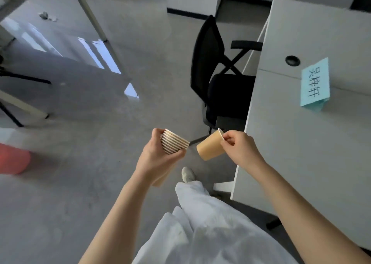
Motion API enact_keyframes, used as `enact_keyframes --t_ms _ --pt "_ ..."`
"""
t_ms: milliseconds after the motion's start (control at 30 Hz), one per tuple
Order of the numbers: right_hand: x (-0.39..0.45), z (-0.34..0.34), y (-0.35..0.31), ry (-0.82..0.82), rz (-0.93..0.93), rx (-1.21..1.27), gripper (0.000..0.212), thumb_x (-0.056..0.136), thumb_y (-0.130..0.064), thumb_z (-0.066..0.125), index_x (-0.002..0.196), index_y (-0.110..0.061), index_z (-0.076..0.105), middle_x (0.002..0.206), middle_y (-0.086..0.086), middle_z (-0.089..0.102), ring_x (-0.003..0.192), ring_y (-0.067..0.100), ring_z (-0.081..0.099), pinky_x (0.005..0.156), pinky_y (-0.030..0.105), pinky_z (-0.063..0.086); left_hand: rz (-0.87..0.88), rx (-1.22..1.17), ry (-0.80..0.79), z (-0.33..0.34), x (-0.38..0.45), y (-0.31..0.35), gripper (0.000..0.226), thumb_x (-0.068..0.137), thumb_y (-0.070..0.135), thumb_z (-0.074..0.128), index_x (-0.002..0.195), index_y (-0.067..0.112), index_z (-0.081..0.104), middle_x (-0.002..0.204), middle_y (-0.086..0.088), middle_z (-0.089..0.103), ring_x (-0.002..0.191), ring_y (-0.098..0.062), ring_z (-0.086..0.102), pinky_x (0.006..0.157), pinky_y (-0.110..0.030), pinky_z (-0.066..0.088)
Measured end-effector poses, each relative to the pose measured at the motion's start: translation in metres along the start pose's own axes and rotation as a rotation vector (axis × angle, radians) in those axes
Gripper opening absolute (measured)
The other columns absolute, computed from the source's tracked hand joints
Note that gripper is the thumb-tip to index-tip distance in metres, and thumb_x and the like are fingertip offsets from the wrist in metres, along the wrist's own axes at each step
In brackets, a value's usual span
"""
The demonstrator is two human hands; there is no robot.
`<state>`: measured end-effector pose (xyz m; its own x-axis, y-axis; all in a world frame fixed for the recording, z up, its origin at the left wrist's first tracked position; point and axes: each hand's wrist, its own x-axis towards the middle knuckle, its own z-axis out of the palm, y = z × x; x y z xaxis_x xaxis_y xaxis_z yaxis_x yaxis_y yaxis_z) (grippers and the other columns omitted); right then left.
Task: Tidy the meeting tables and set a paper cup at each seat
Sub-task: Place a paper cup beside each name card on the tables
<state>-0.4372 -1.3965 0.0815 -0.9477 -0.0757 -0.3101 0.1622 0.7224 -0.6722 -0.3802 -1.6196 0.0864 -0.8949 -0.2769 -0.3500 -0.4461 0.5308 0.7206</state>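
My left hand [156, 153] grips a stack of several nested brown paper cups [175, 143], rims pointing up and to the right. My right hand [239, 149] pinches the rim of a single brown paper cup [209, 148], which lies tilted with its base toward the stack, a small gap apart from it. Both hands are held over the floor, just left of the white meeting table [301, 143]. A light blue folded name card [316, 83] with handwritten characters stands on that table.
A black mesh office chair [210, 73] is tucked at the table's left edge, ahead of my hands. The table has a round cable hole [292, 60]. A red object [14, 159] sits on the floor at left. Table legs [96, 22] cross the far left.
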Motion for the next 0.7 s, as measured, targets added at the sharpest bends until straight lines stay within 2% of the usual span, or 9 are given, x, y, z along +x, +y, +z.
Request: enact_keyframes --t_ms 100,167,300,367,467,533,633,700 --pt "0.037 -0.017 0.01 0.122 0.184 0.13 0.016 0.088 -0.014 0.058 0.096 -0.007 0.07 0.088 0.007 0.071 0.091 0.028 0.065 0.078 0.036 0.052 0.063 0.037 0.015 0.004 0.041 0.028 0.052 0.066 0.048 0.076 0.101 0.036 0.04 0.086 0.01 0.063 0.077 -0.008 0.062 0.068 -0.033 0.052" --pt "0.073 -0.036 0.019 0.209 0.285 0.216 0.017 0.086 -0.013 0.059 0.094 -0.003 0.07 0.087 0.01 0.071 0.093 0.031 0.065 0.081 0.037 0.052 0.106 0.048 0.011 0.011 0.077 0.052 0.053 0.065 0.05 0.077 0.1 0.037 0.039 0.084 0.009 0.063 0.077 -0.012 0.063 0.07 -0.037 0.054" --pt "0.132 -0.072 0.035 0.358 0.364 0.2 0.019 0.087 -0.011 0.06 0.101 -0.001 0.069 0.099 0.014 0.072 0.092 0.029 0.064 0.075 0.027 0.044 0.179 0.114 -0.105 0.019 0.136 0.096 0.06 0.063 0.054 0.08 0.102 0.036 0.039 0.085 0.01 0.061 0.078 -0.011 0.061 0.07 -0.037 0.054" --pt "0.162 -0.088 0.043 0.405 0.385 0.185 0.019 0.086 -0.009 0.059 0.101 -0.002 0.069 0.1 0.015 0.072 0.095 0.031 0.064 0.075 0.027 0.043 0.218 0.145 -0.143 0.022 0.163 0.117 0.062 0.063 0.058 0.08 0.104 0.035 0.04 0.087 0.012 0.06 0.078 -0.009 0.06 0.068 -0.034 0.052" --pt "0.195 -0.104 0.057 0.478 0.403 0.041 0.014 0.081 -0.005 0.056 0.09 -0.002 0.066 0.091 0.018 0.07 0.08 0.034 0.058 0.066 0.031 0.04 0.23 0.144 -0.165 0.024 0.197 0.138 0.059 0.065 0.059 0.078 0.105 0.035 0.041 0.088 0.01 0.061 0.079 -0.012 0.061 0.07 -0.036 0.053" --pt "0.209 -0.104 0.067 0.503 0.427 -0.073 0.011 0.08 -0.005 0.052 0.087 -0.003 0.06 0.084 0.017 0.065 0.071 0.031 0.049 0.061 0.031 0.036 0.24 0.164 -0.186 0.024 0.213 0.143 0.058 0.066 0.058 0.077 0.107 0.036 0.041 0.089 0.01 0.061 0.081 -0.014 0.062 0.072 -0.037 0.054" --pt "0.221 -0.091 0.085 0.506 0.418 -0.302 0.004 0.082 -0.004 0.049 0.084 -0.004 0.052 0.084 0.016 0.056 0.072 0.034 0.052 0.058 0.031 0.036 0.239 0.17 -0.207 0.024 0.231 0.144 0.057 0.068 0.055 0.078 0.108 0.036 0.042 0.088 0.011 0.06 0.081 -0.013 0.061 0.07 -0.037 0.054" --pt "0.225 -0.079 0.098 0.461 0.431 -0.451 0.011 0.081 0.0 0.046 0.088 0.001 0.055 0.09 0.02 0.058 0.078 0.039 0.058 0.058 0.035 0.042 0.232 0.167 -0.229 0.024 0.241 0.144 0.056 0.068 0.052 0.078 0.109 0.036 0.044 0.088 0.013 0.06 0.08 -0.008 0.061 0.071 -0.035 0.054"
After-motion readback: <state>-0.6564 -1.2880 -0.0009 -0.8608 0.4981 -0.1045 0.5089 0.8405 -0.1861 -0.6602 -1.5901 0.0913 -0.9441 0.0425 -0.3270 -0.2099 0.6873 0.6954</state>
